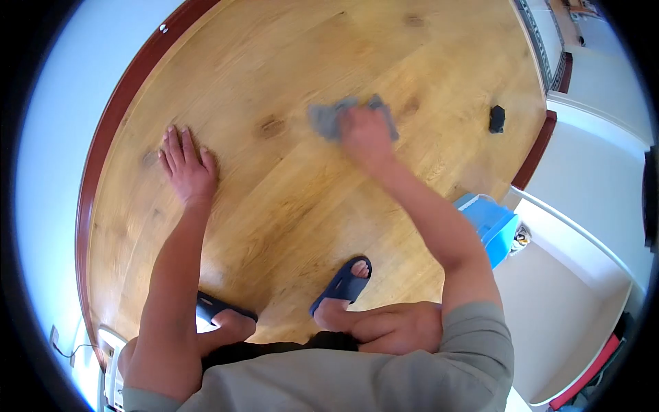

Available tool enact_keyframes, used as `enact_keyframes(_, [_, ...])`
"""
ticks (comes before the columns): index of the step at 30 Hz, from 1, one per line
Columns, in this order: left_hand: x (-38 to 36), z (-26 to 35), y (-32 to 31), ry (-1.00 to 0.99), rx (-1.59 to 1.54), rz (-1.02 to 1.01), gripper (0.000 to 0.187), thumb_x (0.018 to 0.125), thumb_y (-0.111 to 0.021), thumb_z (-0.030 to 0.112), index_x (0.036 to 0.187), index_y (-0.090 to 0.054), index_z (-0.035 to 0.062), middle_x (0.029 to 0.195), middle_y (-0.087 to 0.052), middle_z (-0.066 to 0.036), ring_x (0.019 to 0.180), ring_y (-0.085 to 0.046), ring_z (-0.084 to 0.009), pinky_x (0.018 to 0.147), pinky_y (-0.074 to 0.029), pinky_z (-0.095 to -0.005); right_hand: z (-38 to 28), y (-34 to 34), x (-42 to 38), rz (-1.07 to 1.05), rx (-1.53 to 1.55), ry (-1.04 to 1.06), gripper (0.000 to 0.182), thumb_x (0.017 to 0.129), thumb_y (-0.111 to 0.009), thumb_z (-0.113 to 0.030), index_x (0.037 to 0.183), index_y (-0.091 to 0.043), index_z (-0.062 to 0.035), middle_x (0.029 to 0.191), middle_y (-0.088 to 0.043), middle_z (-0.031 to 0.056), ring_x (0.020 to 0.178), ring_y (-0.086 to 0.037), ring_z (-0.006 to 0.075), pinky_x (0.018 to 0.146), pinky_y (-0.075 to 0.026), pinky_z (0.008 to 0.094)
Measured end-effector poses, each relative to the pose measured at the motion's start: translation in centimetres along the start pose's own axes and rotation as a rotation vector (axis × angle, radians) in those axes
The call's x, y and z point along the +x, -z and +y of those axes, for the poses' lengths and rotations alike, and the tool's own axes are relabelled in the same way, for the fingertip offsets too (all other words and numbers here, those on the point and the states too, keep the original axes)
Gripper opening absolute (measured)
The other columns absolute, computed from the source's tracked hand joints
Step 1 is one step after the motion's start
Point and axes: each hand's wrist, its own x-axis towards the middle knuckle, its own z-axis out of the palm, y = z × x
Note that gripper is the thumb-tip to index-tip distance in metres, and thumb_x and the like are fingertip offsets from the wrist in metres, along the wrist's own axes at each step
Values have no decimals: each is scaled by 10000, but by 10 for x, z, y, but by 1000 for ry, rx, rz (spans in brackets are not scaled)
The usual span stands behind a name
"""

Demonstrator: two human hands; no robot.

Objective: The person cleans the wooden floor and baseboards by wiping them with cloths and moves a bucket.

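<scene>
My left hand (pixel 190 169) lies flat on the wooden floor (pixel 274 199) at the left, fingers spread, with nothing in it. Further right and forward, my right hand (pixel 366 134) presses on a grey cloth (pixel 329 118), its fingers closed on it and somewhat blurred by motion. The cloth is bunched on the floor and shows on both sides of the hand. Part of the cloth and some of the fingertips are hidden or smeared.
A blue container (pixel 493 223) stands at the right beside an open white drawer (pixel 549 309). A small black object (pixel 497 119) lies on the floor at the upper right. Dark slippers (pixel 341 285) are on my feet. Red-brown skirting (pixel 86 206) borders the left wall.
</scene>
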Motion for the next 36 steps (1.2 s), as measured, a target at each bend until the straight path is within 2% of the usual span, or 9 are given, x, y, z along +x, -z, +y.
enact_keyframes(3, [0, 1, 0, -2, -11, 18, 581, 974, -475, 332, 1506, -450, 102, 1617, -345, -129, 1507, -301, -308, 1230, -195, -534, -68, 0, -15, 26, 133, 172, 285, 849, -562, -137, 1071, -707, -32, 984, -659, 81, 951, -622, 253, 858, -454, 414])
enact_keyframes(5, [-1, 2, -1, -9, -6, 25, 582, 973, -475, 331, 1508, -448, 102, 1616, -346, -131, 1506, -301, -309, 1230, -192, -534, -99, -6, -20, -49, 153, 195, 332, 865, -602, -232, 1092, -699, -11, 1021, -661, 81, 970, -609, 243, 866, -444, 413])
enact_keyframes(11, [0, 3, 0, -14, -17, 17, 592, 971, -473, 334, 1515, -436, 103, 1619, -339, -136, 1510, -292, -309, 1231, -187, -536, -116, 7, -29, 12, 246, 105, 517, 833, -687, -451, 1151, -686, -44, 1027, -648, 85, 1017, -583, 252, 888, -432, 446])
enact_keyframes(14, [-2, -2, -1, 0, -7, -16, 595, 970, -474, 341, 1515, -437, 105, 1620, -337, -138, 1512, -289, -309, 1231, -186, -537, -80, -8, -31, 2, 111, 155, 528, 852, -670, -431, 1247, -651, -82, 1076, -658, 96, 998, -595, 259, 900, -446, 451])
enact_keyframes(16, [-1, -1, -2, 4, 3, -16, 594, 969, -476, 345, 1511, -442, 106, 1618, -339, -141, 1511, -291, -312, 1230, -187, -538, -43, 3, -17, -181, -5, 3, 529, 879, -659, -397, 1320, -616, -108, 1090, -665, 112, 1022, -614, 280, 926, -463, 473])
enact_keyframes(21, [1, 1, -2, 1, -12, 12, 585, 960, -489, 341, 1491, -464, 97, 1611, -349, -149, 1508, -300, -320, 1228, -189, -546, 73, 7, 15, 18, -65, -236, 395, 928, -602, -314, 1228, -646, -60, 1075, -675, 146, 1012, -646, 328, 859, -518, 486])
enact_keyframes(25, [-1, 2, 2, 5, -3, -19, 585, 952, -501, 335, 1479, -470, 82, 1608, -351, -156, 1509, -298, -322, 1228, -188, -547, 58, 5, 19, -35, -17, -299, 439, 939, -585, -313, 1263, -639, -22, 1094, -672, 174, 1006, -645, 341, 848, -520, 485])
enact_keyframes(32, [1, 5, 5, 24, -29, -12, 582, 947, -504, 327, 1475, -473, 83, 1607, -352, -158, 1508, -298, -324, 1231, -183, -548, -105, -5, -30, -52, 116, 131, 429, 875, -573, -222, 1232, -631, 8, 980, -655, 133, 952, -638, 282, 825, -480, 446])
enact_keyframes(36, [1, 6, 3, 24, -33, -4, 580, 950, -496, 332, 1474, -474, 85, 1607, -352, -160, 1508, -297, -326, 1233, -182, -546, -107, -12, -30, 13, 51, 268, 415, 854, -587, -199, 1229, -635, -27, 881, -629, 99, 903, -636, 255, 782, -477, 425])
